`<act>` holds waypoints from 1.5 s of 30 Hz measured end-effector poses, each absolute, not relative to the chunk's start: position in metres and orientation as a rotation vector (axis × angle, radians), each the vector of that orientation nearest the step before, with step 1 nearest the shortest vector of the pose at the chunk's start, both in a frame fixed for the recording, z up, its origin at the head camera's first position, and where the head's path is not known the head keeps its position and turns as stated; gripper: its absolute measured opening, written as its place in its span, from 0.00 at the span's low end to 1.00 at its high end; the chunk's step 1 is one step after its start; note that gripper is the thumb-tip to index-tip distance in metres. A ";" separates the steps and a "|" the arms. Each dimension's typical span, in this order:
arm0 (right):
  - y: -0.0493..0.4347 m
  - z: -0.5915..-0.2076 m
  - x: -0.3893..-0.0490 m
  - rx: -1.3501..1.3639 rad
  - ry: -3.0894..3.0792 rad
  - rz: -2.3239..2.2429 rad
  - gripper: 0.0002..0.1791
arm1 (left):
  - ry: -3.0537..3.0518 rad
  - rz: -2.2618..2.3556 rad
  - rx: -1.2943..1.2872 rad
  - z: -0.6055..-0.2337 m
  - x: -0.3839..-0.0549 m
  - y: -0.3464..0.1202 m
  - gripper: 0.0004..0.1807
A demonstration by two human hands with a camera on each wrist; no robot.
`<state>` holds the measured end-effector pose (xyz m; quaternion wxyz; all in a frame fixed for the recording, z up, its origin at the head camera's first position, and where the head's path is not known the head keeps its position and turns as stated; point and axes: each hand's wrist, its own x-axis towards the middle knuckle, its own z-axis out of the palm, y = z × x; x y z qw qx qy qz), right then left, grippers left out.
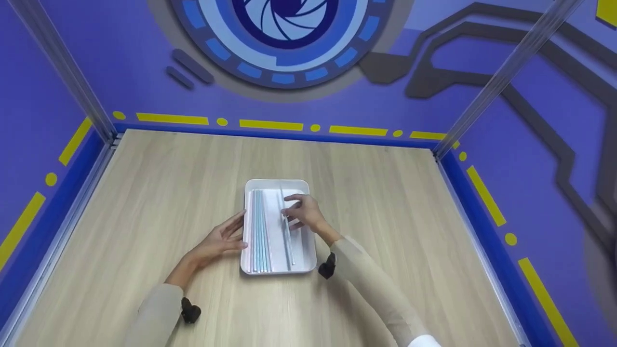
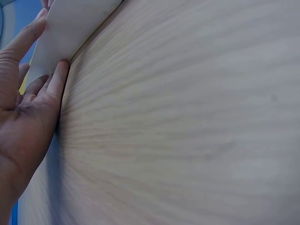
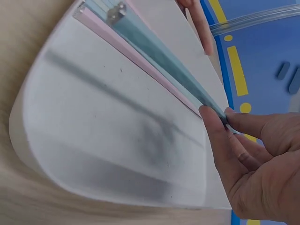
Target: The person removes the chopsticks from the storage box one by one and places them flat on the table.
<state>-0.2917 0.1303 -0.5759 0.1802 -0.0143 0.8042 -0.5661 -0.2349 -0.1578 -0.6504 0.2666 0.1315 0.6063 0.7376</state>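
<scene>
A white rectangular tray (image 1: 303, 241) lies on the table. My right hand (image 1: 304, 212) is over its right half, pinching a pale blue chopstick (image 1: 288, 236) between thumb and fingertips. In the right wrist view this chopstick (image 3: 159, 58) has a silver cap on its near end and casts a shadow on the tray floor. Several pale blue and pink chopsticks (image 1: 259, 231) lie lengthwise side by side along the tray's left side. Against the outside of the tray's left wall rests my left hand (image 1: 219, 243), its fingers extended and touching the wall.
Beneath the tray is a light wood-grain table (image 1: 193, 173). Blue-purple printed panels (image 1: 144, 91) with yellow dashes enclose its back and sides, with metal posts (image 1: 511, 72) at the back corners. A small dark device sits at each wrist.
</scene>
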 end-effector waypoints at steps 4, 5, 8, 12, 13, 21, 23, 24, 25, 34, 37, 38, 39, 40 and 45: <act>0.139 -0.572 -0.292 0.012 2.246 -1.665 0.25 | 1.638 1.991 0.363 -0.651 -0.236 -0.157 0.55; 0.141 -0.571 -0.292 0.029 2.237 -1.677 0.25 | 1.639 1.991 0.366 -0.651 -0.236 -0.157 0.55; 0.148 -0.570 -0.292 0.072 2.218 -1.704 0.26 | 1.643 1.990 0.368 -0.651 -0.237 -0.157 0.55; 0.155 -0.568 -0.292 0.108 2.203 -1.733 0.26 | 1.663 1.966 0.352 -0.650 -0.238 -0.158 0.55; 0.157 -0.567 -0.292 0.112 2.204 -1.733 0.27 | 1.672 1.958 0.342 -0.650 -0.238 -0.159 0.55; 0.176 -0.563 -0.289 0.178 2.206 -1.729 0.29 | 1.717 1.928 0.325 -0.649 -0.235 -0.164 0.54; 0.182 -0.562 -0.288 0.195 2.225 -1.723 0.28 | 1.707 1.934 0.335 -0.650 -0.234 -0.164 0.55; 0.186 -0.561 -0.287 0.203 2.236 -1.720 0.28 | 1.701 1.938 0.333 -0.650 -0.233 -0.164 0.55; 0.189 -0.561 -0.286 0.205 2.249 -1.719 0.27 | 1.699 1.941 0.335 -0.650 -0.233 -0.164 0.55; 0.214 -0.564 -0.285 0.256 2.280 -1.725 0.25 | 1.669 1.966 0.330 -0.649 -0.232 -0.163 0.54; 0.220 -0.569 -0.286 0.271 2.269 -1.728 0.25 | 1.657 1.975 0.347 -0.649 -0.232 -0.162 0.54; 0.222 -0.570 -0.286 0.276 2.267 -1.726 0.25 | 1.654 1.976 0.349 -0.649 -0.233 -0.162 0.54; 0.223 -0.571 -0.286 0.279 2.268 -1.720 0.25 | 1.653 1.974 0.350 -0.649 -0.233 -0.162 0.54; 0.224 -0.573 -0.285 0.285 2.270 -1.713 0.25 | 1.651 1.971 0.347 -0.648 -0.234 -0.162 0.54; 0.226 -0.579 -0.284 0.303 2.310 -1.655 0.25 | 1.651 1.960 0.344 -0.648 -0.236 -0.160 0.53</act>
